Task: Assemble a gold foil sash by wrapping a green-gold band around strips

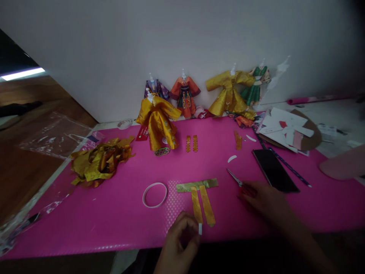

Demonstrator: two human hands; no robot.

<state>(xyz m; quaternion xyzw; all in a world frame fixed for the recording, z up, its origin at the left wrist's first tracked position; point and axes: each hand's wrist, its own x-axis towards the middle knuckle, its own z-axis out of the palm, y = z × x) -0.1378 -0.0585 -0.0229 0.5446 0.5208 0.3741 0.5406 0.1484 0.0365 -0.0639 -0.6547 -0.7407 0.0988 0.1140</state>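
- Left hand (180,240), one: fingers curled, thumb and forefinger pinched on a small white piece (200,228), just by the near end of a yellow strip.
- Right hand (262,196), one: fingers closed about the red handles of the scissors (234,177), blades pointing away and to the left.
- Yellow strips (207,205), two: side by side between the hands, far ends meeting the green strip.
- Green strip (185,187), one: laid crosswise beyond them.
- White ring (144,196), one: flat, left of the strips.
- Phone (275,169), one: dark-screened, beyond the right hand; patterned pencil (293,170) alongside.
- Golden cloth (95,165), one crumpled heap: far left.
- Dressed figures (158,121), five: robed, upright along the back.
- Surface (119,220), one: bright pink, beneath the strips, ring and phone.
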